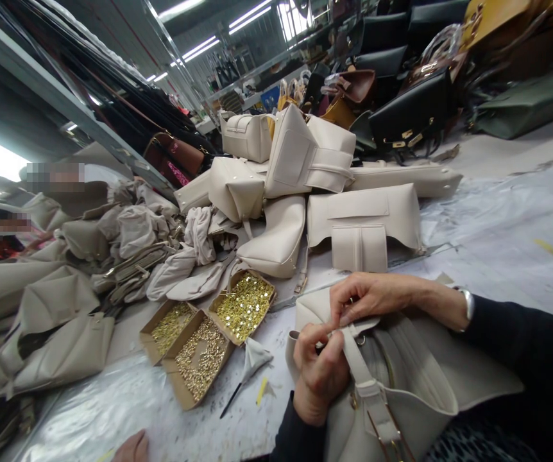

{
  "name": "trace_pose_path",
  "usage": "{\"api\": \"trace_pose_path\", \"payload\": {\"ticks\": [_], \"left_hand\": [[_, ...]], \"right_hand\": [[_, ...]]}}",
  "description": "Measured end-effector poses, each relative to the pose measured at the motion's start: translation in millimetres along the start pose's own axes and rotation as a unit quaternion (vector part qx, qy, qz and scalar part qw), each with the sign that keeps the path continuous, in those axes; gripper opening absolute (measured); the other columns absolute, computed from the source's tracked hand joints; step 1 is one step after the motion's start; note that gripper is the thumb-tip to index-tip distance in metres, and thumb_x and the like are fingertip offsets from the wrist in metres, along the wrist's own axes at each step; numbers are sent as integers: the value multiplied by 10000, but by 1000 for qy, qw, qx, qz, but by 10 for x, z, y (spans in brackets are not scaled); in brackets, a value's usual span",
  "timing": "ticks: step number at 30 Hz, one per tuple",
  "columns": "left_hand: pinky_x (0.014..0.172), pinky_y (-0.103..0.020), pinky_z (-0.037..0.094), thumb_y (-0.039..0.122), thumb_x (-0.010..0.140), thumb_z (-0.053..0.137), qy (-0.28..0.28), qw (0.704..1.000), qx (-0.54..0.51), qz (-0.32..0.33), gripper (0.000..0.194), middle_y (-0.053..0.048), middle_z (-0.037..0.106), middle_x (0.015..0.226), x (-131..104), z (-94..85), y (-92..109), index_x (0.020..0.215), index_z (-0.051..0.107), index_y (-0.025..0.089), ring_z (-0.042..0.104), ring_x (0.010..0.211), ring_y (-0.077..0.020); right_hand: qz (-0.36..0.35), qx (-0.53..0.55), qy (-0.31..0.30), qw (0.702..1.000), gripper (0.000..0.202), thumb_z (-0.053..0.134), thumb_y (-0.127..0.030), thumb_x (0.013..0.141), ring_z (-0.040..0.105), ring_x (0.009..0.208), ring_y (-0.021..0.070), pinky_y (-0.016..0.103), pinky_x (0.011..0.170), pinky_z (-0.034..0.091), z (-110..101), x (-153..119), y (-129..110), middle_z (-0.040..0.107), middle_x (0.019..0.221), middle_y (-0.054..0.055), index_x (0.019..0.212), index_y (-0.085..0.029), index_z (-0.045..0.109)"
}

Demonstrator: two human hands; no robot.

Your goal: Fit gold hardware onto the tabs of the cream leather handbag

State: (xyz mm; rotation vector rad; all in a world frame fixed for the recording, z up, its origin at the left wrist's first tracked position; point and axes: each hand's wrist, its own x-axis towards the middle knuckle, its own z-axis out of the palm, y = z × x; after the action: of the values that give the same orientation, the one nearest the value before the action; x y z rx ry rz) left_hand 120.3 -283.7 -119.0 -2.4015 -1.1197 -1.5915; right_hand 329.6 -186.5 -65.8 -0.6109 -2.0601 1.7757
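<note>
A cream handbag (425,385) lies tilted on the table in front of me, with its zip opening and gold-coloured buckle parts showing. My left hand (322,369) is closed, thumb and fingers pinching the bag's strap (357,356) near its upper end. Against it, my right hand (370,298) pinches the same strap area from above. The fingertips of both meet there, and any small part between them is hidden. To the left stand cardboard trays (185,388) of small gold-coloured metal pieces (202,359).
Finished-looking cream bags (363,212) are piled ahead, with dark bags (411,115) behind. A black-handled tool (231,399) with a whitish cloth-like piece (256,358) lies beside the trays. Another person's hand (132,447) rests at the bottom edge. Cream bag pieces (65,321) cover the left side.
</note>
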Motion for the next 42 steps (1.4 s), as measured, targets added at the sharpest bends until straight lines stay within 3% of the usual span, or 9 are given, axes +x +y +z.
{"api": "trace_pose_path", "payload": {"ticks": [7,13,23,29,34,36,38,40,42], "left_hand": [[746,-283,562,-9,839,645,-5,1000,0,14,321,-68,630,1016,6,-14,3,1096,678,180,629,831,-150],[768,-270,572,28,866,683,20,1000,8,2,308,-53,649,997,62,8,40,1117,611,193,666,861,-152],[776,-280,590,61,871,688,36,999,20,1,337,-53,666,984,83,23,48,1146,545,191,685,876,-161],[767,-295,602,32,846,655,31,999,27,8,346,-61,664,980,81,17,44,1133,546,192,690,876,-170],[758,-282,606,61,850,677,39,999,25,-6,328,-59,650,979,79,40,25,1125,545,181,684,876,-169],[779,-292,611,68,854,683,42,999,21,-14,327,-57,664,982,83,48,13,1125,543,184,687,889,-172],[811,-312,615,73,865,685,41,999,11,-22,328,-55,691,984,87,45,-2,1137,544,190,694,911,-178],[835,-330,616,82,880,685,32,999,8,-36,307,-55,709,986,96,27,-20,1138,562,194,701,927,-185],[849,-336,616,91,901,670,14,998,14,-56,262,-66,715,1009,117,-9,-36,1131,597,194,710,950,-194]], "right_hand": [[26,-194,0,981,67,707,-206,940,612,797,156,236,711,426,73,38,-234,722,880,29,962,-158,748],[12,-310,-3,951,151,621,-276,1034,572,762,158,262,664,365,137,18,-335,679,851,10,927,-191,685],[1,-340,8,940,384,561,-447,1059,458,640,133,266,593,279,191,30,-289,581,705,-13,797,-178,640],[56,-349,25,935,289,636,-255,931,317,530,109,278,549,222,231,60,-259,489,549,-46,656,-170,655],[61,-346,29,936,354,651,-315,951,302,515,109,281,547,213,233,142,-186,488,523,-43,629,-170,670],[54,-359,70,929,408,621,-373,1000,349,529,117,290,561,215,231,113,-194,537,555,-21,653,-166,681],[20,-380,171,909,443,583,-422,1041,430,577,131,294,581,236,243,-4,-257,595,626,8,692,-164,669],[-39,-383,286,878,463,536,-454,1074,490,633,140,290,605,278,293,-217,-373,614,686,20,723,-168,631],[-90,-360,324,870,486,492,-480,1095,501,625,127,275,610,316,407,-488,-506,585,672,-1,725,-181,592]]}}
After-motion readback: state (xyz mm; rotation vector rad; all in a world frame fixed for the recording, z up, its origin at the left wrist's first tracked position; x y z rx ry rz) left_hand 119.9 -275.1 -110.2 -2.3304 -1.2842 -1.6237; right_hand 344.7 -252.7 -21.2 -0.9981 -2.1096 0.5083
